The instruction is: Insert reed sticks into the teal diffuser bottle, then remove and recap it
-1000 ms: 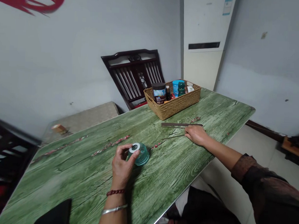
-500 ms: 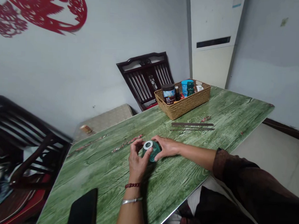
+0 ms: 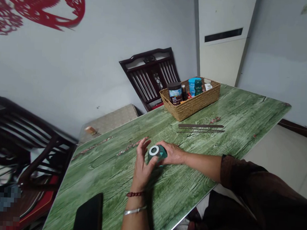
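Note:
A small squat teal glass bottle (image 3: pixel 162 152) with a silver ring-shaped collar and a dark round opening is held just above the green table. My right hand (image 3: pixel 174 153) is wrapped round its right side, and the opening tilts toward me. On the left side, my left hand (image 3: pixel 141 167) has its fingers stretched up and away from the glass. Its thumb lies by the collar; whether it presses on it I cannot tell. Several thin dark brown sticks (image 3: pixel 201 126) lie on the table beyond my right hand.
A wicker basket (image 3: pixel 191 108) with a brown jar, a blue container and a green bottle stands at the back. A black flat object (image 3: pixel 89 214) lies at the near left. Dark wooden chairs (image 3: pixel 150 77) flank the table (image 3: pixel 110 181). A tall white cabinet-like unit (image 3: pixel 222 57) stands behind.
My left fingers have straightened and lifted off the bottle, where they curled round it before. My right hand still holds it. The view has shifted slightly.

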The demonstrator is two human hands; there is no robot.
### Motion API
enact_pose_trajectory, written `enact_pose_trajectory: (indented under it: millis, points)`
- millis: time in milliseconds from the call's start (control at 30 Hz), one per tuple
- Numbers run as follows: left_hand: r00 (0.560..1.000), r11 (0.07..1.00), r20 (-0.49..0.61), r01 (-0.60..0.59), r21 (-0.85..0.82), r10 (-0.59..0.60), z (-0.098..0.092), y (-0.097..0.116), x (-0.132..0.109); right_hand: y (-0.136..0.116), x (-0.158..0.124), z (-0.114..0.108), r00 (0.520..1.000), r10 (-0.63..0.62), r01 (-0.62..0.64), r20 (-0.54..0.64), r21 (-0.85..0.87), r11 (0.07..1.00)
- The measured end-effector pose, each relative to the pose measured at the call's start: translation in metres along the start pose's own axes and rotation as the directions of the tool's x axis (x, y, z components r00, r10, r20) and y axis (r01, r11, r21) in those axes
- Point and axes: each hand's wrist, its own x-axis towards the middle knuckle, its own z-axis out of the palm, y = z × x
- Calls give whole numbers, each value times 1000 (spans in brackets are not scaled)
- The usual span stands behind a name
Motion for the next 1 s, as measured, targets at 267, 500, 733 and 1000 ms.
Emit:
enact_pose_trajectory:
  millis: [267, 500, 733, 1000]
  points:
    - [999, 983, -41, 4, 182, 3, 3, 1, 0, -1, -2, 2, 999, 28, -29, -27, -27, 999]
    - [987, 959, -162, 46, 281, 0, 8, 1, 2, 1, -2, 2, 1000, -19, 19, -22, 6, 1000]
    - [993, 972, -120, 29, 235, -1, 4, 0, 1, 1, -1, 5, 1000, 21, -23, -22, -53, 998]
    - [1000, 997, -20, 16, 78, -14, -7, -3, 10, -1, 7, 6, 1000, 9, -9, 5, 7, 1000]
